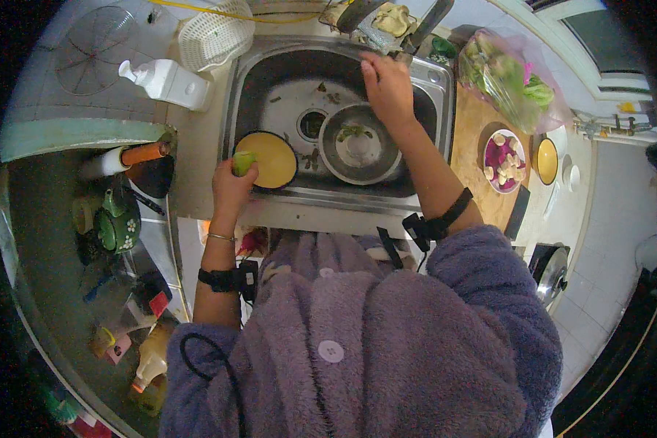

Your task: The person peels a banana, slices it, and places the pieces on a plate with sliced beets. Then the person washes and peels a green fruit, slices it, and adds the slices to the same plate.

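Note:
My left hand (234,180) is closed around a small green vegetable or fruit piece (244,162), over the left rim of a yellow bowl with a dark edge (274,160). This bowl sits in the front left of the steel sink (290,87). To its right, a round steel basin (335,159) holds some green scraps. My right hand (390,82) is at the faucet (427,27) behind the sink; the fingers partly hide what they touch, so its grip cannot be told. Dark scraps lie round the drain (312,125).
A white pump bottle (180,85) and a white plastic basket (213,41) stand left of the sink. On the right are a wooden board (468,137), a bag of leafy greens (503,82), a bowl of pale and purple pieces (505,161) and a small yellow bowl (546,161).

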Demonstrator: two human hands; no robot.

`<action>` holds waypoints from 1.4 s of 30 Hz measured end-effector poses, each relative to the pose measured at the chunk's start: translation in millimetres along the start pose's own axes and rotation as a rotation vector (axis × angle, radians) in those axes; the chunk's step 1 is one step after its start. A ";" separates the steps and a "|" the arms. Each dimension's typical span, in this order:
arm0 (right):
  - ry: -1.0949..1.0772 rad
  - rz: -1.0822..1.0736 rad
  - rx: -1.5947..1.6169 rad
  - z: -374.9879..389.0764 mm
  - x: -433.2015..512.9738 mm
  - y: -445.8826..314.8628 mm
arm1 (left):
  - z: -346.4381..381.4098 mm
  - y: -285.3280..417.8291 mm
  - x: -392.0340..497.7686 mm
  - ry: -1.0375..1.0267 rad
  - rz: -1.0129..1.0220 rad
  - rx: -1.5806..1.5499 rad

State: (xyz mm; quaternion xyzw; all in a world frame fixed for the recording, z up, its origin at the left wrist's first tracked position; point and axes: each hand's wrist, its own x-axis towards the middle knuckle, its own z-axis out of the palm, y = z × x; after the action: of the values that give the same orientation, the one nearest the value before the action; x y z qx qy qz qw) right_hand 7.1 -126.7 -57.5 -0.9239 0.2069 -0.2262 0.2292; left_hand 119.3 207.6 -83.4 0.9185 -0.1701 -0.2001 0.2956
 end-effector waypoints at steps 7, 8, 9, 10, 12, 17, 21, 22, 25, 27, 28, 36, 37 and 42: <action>-0.372 0.277 0.341 40.3 -132.9 17.9 | -7.3 -22.2 8.1 0.098 -0.041 -0.009; -0.586 0.234 0.218 50.9 -144.7 32.6 | -8.6 -25.4 6.6 0.122 -0.011 0.012; -0.782 0.185 0.108 61.6 -158.4 45.9 | -12.6 -28.3 5.2 0.122 -0.011 0.045; -0.912 0.072 0.034 73.1 -169.2 59.2 | -17.6 -29.9 5.0 0.133 -0.013 0.083; -0.666 0.216 -0.240 98.9 -183.9 82.0 | -26.0 -30.5 2.1 0.055 -0.064 0.060; -0.061 0.535 -0.330 119.0 -176.0 140.7 | -43.8 -24.8 -14.6 0.139 0.065 0.018; -0.504 0.995 0.078 120.3 -162.0 138.7 | -51.6 -20.9 -29.1 0.096 0.036 -0.034; -0.543 0.973 0.221 121.8 -155.9 134.2 | -51.8 -20.5 -30.9 0.092 0.034 -0.074; -0.543 0.847 0.328 140.4 -134.1 111.2 | -52.3 -22.0 -35.7 0.097 0.048 -0.021; -0.482 0.795 0.384 151.0 -125.0 95.6 | -53.2 -24.4 -37.7 0.103 0.052 -0.019; -0.442 0.797 0.453 153.3 -123.2 89.6 | -54.1 -26.0 -37.9 0.101 0.041 -0.022; -0.203 0.937 0.744 158.5 -105.6 53.9 | -55.2 -39.7 -34.3 0.067 -0.017 -0.010; -0.290 0.923 0.729 164.6 -101.9 45.4 | -54.4 -40.4 -33.9 0.062 -0.038 -0.031; -0.470 0.927 0.736 167.6 -106.5 35.4 | -59.9 -40.8 -32.9 0.073 -0.030 0.008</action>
State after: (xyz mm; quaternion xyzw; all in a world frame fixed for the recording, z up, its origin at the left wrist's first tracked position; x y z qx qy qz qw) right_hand -3.3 -48.3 -243.0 -0.6241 0.4383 0.0490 0.6450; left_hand 126.8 281.5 -54.9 0.9288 -0.1462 -0.1701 0.2949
